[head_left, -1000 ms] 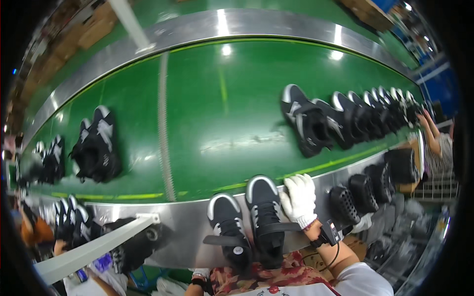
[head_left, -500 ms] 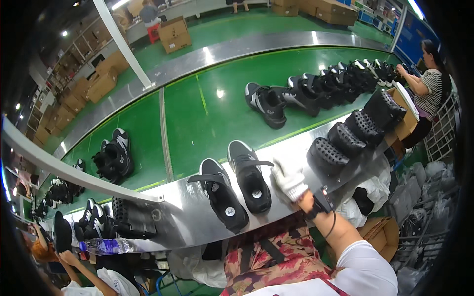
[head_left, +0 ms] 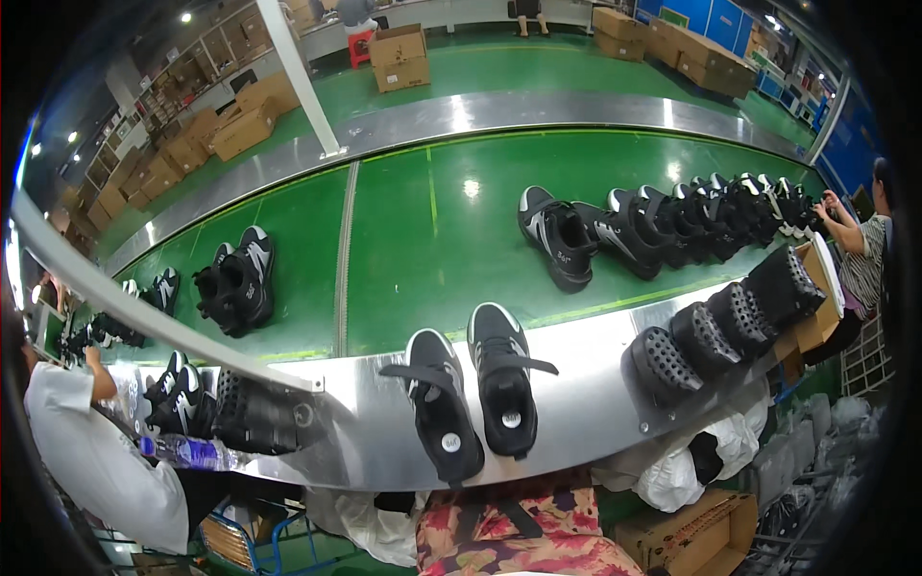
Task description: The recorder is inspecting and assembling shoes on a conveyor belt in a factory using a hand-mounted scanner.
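Neither of my hands shows in the head view. Straight in front of me, a pair of black sneakers stands side by side on the metal ledge: the left sneaker (head_left: 443,408) and the right sneaker (head_left: 503,384). Both have grey toes, loose straps sticking out sideways and round white stickers on the insoles. To their right lies a row of black perforated moulded pieces (head_left: 666,363), the last of them beside a cardboard box (head_left: 814,305). Below the ledge my floral apron (head_left: 514,538) is visible.
The green conveyor belt (head_left: 413,298) carries a long row of black sneakers (head_left: 562,245) at right and another pair (head_left: 240,288) at left. A white post (head_left: 173,331) curves across the left. Near it lie a plastic bottle (head_left: 192,451) and a co-worker's white sleeve (head_left: 72,413).
My gloved right hand, earlier beside the right sneaker, has left the view. The view has shifted. At left, a co-worker no longer holds up a dark sole-shaped piece and now leans toward the belt.
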Demonstrator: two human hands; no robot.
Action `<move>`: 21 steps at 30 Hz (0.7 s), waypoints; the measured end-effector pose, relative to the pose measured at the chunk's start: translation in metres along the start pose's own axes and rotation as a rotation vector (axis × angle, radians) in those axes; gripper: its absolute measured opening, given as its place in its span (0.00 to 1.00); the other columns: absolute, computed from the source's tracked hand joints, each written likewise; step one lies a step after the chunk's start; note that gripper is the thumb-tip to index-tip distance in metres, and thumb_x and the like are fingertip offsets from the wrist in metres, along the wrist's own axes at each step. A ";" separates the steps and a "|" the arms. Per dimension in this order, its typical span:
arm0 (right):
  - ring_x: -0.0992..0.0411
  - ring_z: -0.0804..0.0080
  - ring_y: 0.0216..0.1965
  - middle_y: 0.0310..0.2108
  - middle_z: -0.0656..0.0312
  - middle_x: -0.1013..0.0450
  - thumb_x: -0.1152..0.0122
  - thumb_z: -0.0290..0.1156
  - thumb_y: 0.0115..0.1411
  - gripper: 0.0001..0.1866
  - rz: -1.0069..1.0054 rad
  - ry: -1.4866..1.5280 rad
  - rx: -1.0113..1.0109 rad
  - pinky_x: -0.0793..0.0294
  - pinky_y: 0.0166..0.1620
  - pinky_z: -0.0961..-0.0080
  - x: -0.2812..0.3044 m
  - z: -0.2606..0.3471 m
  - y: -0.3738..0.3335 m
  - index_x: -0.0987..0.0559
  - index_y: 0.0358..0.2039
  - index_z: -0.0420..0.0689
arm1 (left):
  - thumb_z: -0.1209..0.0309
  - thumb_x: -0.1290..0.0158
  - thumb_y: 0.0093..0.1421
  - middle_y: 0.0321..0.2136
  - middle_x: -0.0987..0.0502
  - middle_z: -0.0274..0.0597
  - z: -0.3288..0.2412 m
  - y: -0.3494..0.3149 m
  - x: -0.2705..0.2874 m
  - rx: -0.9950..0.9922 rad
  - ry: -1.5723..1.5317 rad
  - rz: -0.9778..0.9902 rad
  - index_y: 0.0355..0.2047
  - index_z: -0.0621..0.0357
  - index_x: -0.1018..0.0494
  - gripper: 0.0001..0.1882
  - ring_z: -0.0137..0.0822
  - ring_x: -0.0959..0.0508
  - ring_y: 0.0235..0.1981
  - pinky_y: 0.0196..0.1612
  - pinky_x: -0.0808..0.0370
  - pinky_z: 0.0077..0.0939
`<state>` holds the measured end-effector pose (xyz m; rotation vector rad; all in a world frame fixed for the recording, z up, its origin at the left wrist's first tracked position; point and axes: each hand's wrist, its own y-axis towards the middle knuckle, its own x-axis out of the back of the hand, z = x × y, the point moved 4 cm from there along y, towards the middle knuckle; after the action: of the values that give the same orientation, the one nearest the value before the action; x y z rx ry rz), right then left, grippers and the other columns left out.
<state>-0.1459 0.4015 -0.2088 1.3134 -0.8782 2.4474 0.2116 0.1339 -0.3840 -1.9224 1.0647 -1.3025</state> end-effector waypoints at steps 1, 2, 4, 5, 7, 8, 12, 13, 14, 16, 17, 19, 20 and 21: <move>0.29 0.47 0.28 0.23 0.50 0.27 0.38 0.32 0.55 0.05 0.023 -0.008 -0.012 0.30 0.34 0.54 0.002 -0.001 0.002 0.20 0.27 0.45 | 0.62 0.51 0.62 0.41 0.18 0.56 -0.003 -0.002 -0.002 0.018 -0.006 0.007 0.39 0.58 0.20 0.16 0.54 0.18 0.43 0.45 0.22 0.44; 0.28 0.48 0.28 0.24 0.50 0.27 0.38 0.32 0.55 0.06 0.040 -0.014 -0.026 0.29 0.34 0.54 0.003 -0.004 0.005 0.20 0.27 0.45 | 0.62 0.51 0.62 0.41 0.18 0.56 -0.007 -0.004 -0.004 0.040 -0.015 0.018 0.39 0.58 0.20 0.16 0.54 0.18 0.43 0.45 0.22 0.44; 0.28 0.48 0.28 0.24 0.50 0.27 0.38 0.33 0.55 0.06 0.067 -0.022 -0.045 0.29 0.34 0.54 0.007 -0.006 0.014 0.20 0.27 0.45 | 0.62 0.51 0.62 0.41 0.18 0.56 -0.011 -0.009 -0.004 0.072 -0.025 0.040 0.39 0.58 0.20 0.16 0.54 0.18 0.43 0.45 0.22 0.44; 0.28 0.48 0.28 0.24 0.50 0.27 0.39 0.33 0.55 0.06 0.079 -0.027 -0.057 0.29 0.34 0.55 0.011 -0.008 0.013 0.20 0.27 0.45 | 0.62 0.51 0.62 0.41 0.18 0.56 -0.011 -0.016 -0.005 0.086 -0.031 0.054 0.39 0.58 0.20 0.16 0.54 0.18 0.43 0.45 0.22 0.44; 0.28 0.48 0.28 0.25 0.50 0.26 0.39 0.34 0.56 0.07 0.102 -0.036 -0.066 0.28 0.35 0.55 0.014 -0.008 0.021 0.20 0.27 0.45 | 0.62 0.51 0.62 0.41 0.18 0.57 -0.011 -0.025 -0.003 0.110 -0.028 0.077 0.40 0.58 0.19 0.16 0.55 0.18 0.43 0.45 0.22 0.44; 0.27 0.49 0.29 0.25 0.50 0.26 0.39 0.34 0.56 0.07 0.112 -0.038 -0.077 0.28 0.35 0.55 0.016 -0.006 0.020 0.20 0.27 0.45 | 0.62 0.51 0.62 0.41 0.18 0.57 -0.011 -0.036 -0.002 0.121 -0.029 0.086 0.40 0.58 0.19 0.16 0.55 0.18 0.43 0.45 0.22 0.44; 0.27 0.49 0.29 0.26 0.50 0.26 0.40 0.35 0.57 0.08 0.158 -0.049 -0.061 0.27 0.35 0.56 0.010 -0.005 0.033 0.19 0.28 0.45 | 0.62 0.51 0.62 0.41 0.18 0.57 0.001 -0.067 -0.004 0.160 -0.038 0.118 0.40 0.58 0.19 0.16 0.55 0.18 0.43 0.45 0.23 0.44; 0.26 0.49 0.29 0.26 0.50 0.25 0.40 0.36 0.57 0.08 0.161 -0.048 -0.074 0.27 0.35 0.56 0.009 -0.002 0.029 0.19 0.28 0.45 | 0.62 0.51 0.62 0.41 0.18 0.57 0.004 -0.071 -0.008 0.157 -0.033 0.135 0.40 0.58 0.19 0.16 0.55 0.18 0.44 0.45 0.23 0.44; 0.26 0.50 0.29 0.26 0.50 0.25 0.40 0.36 0.57 0.08 0.150 -0.057 -0.072 0.27 0.35 0.56 0.011 -0.005 0.033 0.19 0.28 0.45 | 0.62 0.51 0.62 0.41 0.18 0.57 0.006 -0.072 -0.012 0.146 -0.028 0.143 0.40 0.58 0.19 0.16 0.55 0.18 0.44 0.45 0.23 0.44; 0.26 0.50 0.29 0.27 0.50 0.25 0.41 0.36 0.57 0.09 0.155 -0.066 -0.081 0.26 0.35 0.57 0.016 -0.006 0.023 0.19 0.28 0.45 | 0.62 0.51 0.62 0.41 0.18 0.57 0.014 -0.084 -0.029 0.145 -0.031 0.168 0.40 0.58 0.19 0.16 0.55 0.18 0.44 0.45 0.23 0.44; 0.26 0.50 0.29 0.27 0.50 0.25 0.41 0.37 0.57 0.09 0.144 -0.073 -0.081 0.26 0.35 0.57 0.014 -0.007 0.023 0.19 0.28 0.45 | 0.62 0.51 0.62 0.41 0.18 0.57 0.022 -0.083 -0.036 0.134 -0.027 0.169 0.40 0.58 0.19 0.16 0.55 0.18 0.44 0.45 0.23 0.44; 0.25 0.50 0.30 0.27 0.50 0.24 0.41 0.37 0.58 0.10 0.134 -0.082 -0.058 0.26 0.35 0.57 0.011 -0.008 0.020 0.19 0.29 0.46 | 0.62 0.51 0.62 0.41 0.18 0.57 0.027 -0.092 -0.051 0.129 -0.053 0.156 0.40 0.58 0.19 0.16 0.55 0.18 0.44 0.45 0.23 0.44; 0.25 0.51 0.30 0.28 0.50 0.24 0.41 0.37 0.58 0.10 0.125 -0.083 -0.050 0.26 0.35 0.58 0.009 -0.009 0.017 0.18 0.29 0.46 | 0.62 0.51 0.62 0.41 0.18 0.57 0.030 -0.095 -0.059 0.119 -0.058 0.157 0.40 0.58 0.19 0.16 0.55 0.18 0.44 0.45 0.23 0.44; 0.25 0.51 0.30 0.28 0.50 0.24 0.42 0.38 0.58 0.10 0.121 -0.090 -0.038 0.25 0.36 0.58 0.006 -0.010 0.015 0.18 0.29 0.46 | 0.62 0.51 0.62 0.41 0.18 0.57 0.035 -0.096 -0.066 0.104 -0.061 0.160 0.40 0.58 0.19 0.16 0.55 0.18 0.44 0.45 0.23 0.44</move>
<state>-0.1628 0.3952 -0.2136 1.4051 -1.0503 2.4640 0.2591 0.2405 -0.3505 -1.7519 1.0754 -1.1804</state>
